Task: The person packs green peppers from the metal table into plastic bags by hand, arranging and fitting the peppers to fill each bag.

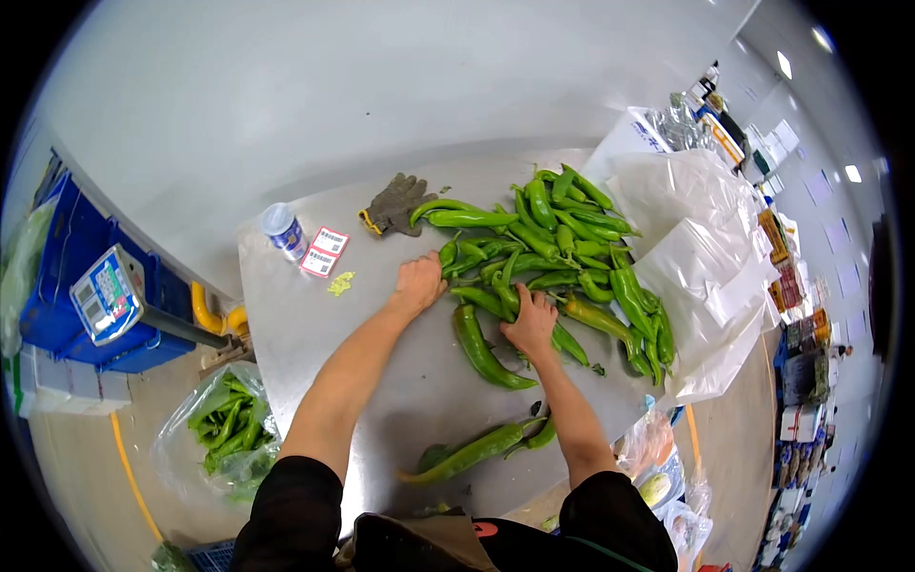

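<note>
A heap of long green peppers (562, 224) covers the right part of the metal table (315, 372). At the heap's left edge my left hand (420, 284) is closed round the end of a green pepper (467, 259), its fingertips partly hidden. My right hand (532, 319) curls over another green pepper (505, 296) at the near side of the heap. Between my hands and body, a large curved pepper (484, 353) lies apart from the heap. Closer to me rests a long pepper (472, 453), with a shorter one beside it.
A grey work glove (396, 204), barcode labels (325, 251) and a white-and-blue canister (283, 232) are on the table's far left. White plastic sheeting (701, 276) borders the heap. A bag of peppers (229, 429) and a scale display (107, 294) stand left of the table.
</note>
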A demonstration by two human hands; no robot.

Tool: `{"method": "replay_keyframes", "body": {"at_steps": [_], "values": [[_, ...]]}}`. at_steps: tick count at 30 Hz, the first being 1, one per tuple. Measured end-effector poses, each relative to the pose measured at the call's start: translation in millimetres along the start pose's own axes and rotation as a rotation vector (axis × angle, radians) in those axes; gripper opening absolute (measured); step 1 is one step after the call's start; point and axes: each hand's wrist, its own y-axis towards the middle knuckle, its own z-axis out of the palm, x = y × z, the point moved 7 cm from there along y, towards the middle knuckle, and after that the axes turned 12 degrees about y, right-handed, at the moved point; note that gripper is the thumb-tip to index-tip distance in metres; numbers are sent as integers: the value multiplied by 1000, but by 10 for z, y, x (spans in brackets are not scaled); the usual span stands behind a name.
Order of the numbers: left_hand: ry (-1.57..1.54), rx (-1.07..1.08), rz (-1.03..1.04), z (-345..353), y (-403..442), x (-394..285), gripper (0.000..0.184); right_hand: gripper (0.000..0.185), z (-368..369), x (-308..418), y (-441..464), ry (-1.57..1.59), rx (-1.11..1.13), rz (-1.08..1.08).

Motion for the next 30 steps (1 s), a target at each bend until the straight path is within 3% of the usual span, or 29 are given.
{"method": "replay_keyframes", "body": {"at_steps": [5,9,10,12,16,21,24,27,30], "values": [[-216,151,-17,-84,-546,369,41,80,-148,-72,39,-42,-51,-215],[-512,160,-21,-21,-1391,604,42,82,-129,-180,-5,273,-22,-267],[-551,224,-48,-291,-1719,591,42,85,-105,-198,-9,306,-20,-271],[-675,125,-131,-245,-2244,712,40,91,-59,-173,-108,330,118,-127],[-1471,95,-404,-812,-3420,880,31,94,-1,-74,-230,120,59,-199],[-2025,-272,-843,-497,-4650,1205,27,93,20,-106,-138,71,140,-187],[-2121,-458,-1181,-171,-5163,1430,26,93,-50,61,-190,-37,141,-125],[-2126,-588,-1298,160,-5346,1874,22,93,-41,52,-161,-90,145,-106],[-2039,-826,-1375,568,-5344,2643,36,98,6,-9,-177,18,154,-154]]}}
